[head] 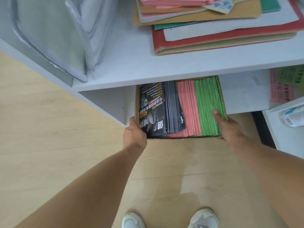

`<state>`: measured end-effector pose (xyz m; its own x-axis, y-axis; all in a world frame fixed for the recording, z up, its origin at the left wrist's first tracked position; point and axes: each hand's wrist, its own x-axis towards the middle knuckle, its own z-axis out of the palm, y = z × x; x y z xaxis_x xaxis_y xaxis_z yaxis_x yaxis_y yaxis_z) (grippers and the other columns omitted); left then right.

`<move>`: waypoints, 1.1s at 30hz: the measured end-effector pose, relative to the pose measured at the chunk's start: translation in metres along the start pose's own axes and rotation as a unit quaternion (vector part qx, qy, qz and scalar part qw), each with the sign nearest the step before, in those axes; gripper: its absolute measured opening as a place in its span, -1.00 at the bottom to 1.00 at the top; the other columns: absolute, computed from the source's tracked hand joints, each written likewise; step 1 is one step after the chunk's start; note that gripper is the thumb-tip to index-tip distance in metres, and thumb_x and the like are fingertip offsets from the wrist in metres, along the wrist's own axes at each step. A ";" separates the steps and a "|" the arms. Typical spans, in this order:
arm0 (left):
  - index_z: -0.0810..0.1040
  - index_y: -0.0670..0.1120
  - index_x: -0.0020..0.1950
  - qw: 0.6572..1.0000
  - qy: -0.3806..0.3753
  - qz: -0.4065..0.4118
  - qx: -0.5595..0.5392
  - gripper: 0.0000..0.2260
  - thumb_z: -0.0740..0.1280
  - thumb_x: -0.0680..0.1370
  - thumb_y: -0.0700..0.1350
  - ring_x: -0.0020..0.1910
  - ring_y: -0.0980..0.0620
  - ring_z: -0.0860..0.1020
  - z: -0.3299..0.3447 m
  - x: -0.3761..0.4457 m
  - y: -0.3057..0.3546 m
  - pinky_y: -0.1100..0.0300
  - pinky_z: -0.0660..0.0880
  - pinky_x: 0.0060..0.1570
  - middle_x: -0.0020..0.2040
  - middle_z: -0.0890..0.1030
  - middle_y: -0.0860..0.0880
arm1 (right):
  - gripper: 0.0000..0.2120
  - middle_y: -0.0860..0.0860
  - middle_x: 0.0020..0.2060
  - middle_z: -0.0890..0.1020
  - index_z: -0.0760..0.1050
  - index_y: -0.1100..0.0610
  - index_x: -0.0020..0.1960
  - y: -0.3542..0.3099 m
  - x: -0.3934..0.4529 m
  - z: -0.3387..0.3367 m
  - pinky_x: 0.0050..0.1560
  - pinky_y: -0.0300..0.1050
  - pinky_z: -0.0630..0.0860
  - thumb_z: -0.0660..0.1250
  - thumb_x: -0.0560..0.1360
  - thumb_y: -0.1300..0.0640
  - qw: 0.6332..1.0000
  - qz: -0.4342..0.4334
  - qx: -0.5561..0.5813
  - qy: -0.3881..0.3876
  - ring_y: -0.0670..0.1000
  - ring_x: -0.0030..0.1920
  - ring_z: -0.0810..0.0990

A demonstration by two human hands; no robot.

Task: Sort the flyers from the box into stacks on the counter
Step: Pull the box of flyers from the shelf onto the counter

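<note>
- Head view: left hand [134, 131] grips the brown cardboard box's [181, 139] near-left corner; right hand [229, 129] clasps the near-right corner, thumb pressing the green flyers [208, 106].
- Box sits mid-frame, half under the white counter [128, 60].
- Sorting seems not begun: black flyers [153, 109] and pink flyers [187, 106] remain inside.
- Box's far end is hidden.

We grip the shallow brown cardboard box [222, 96] at its near corners, left hand [134, 132] and right hand [229, 127]. It carries black [152, 109], pink [189, 109] and green flyers [209, 102] under the white shelf [164, 69].
</note>
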<state>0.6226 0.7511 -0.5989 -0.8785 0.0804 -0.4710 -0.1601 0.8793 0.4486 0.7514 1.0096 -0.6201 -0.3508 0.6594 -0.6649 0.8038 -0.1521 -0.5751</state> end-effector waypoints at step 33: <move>0.45 -0.09 0.17 0.993 0.053 0.106 0.003 -0.82 0.16 0.63 -0.26 -0.43 0.06 0.42 -0.043 -0.098 -0.011 0.25 0.19 -0.55 -0.35 0.54 -0.05 | -0.49 -0.04 0.51 0.41 0.39 -0.04 0.53 0.037 -0.105 -0.050 0.54 0.10 0.25 0.22 0.64 -0.21 0.990 0.060 0.125 0.032 0.09 0.52 0.35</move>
<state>0.6915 0.7131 -0.5255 -0.9343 0.2146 -0.2846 0.0360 0.8511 0.5238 0.8422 0.9716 -0.5481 -0.2221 0.6691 -0.7092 0.6917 -0.4045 -0.5983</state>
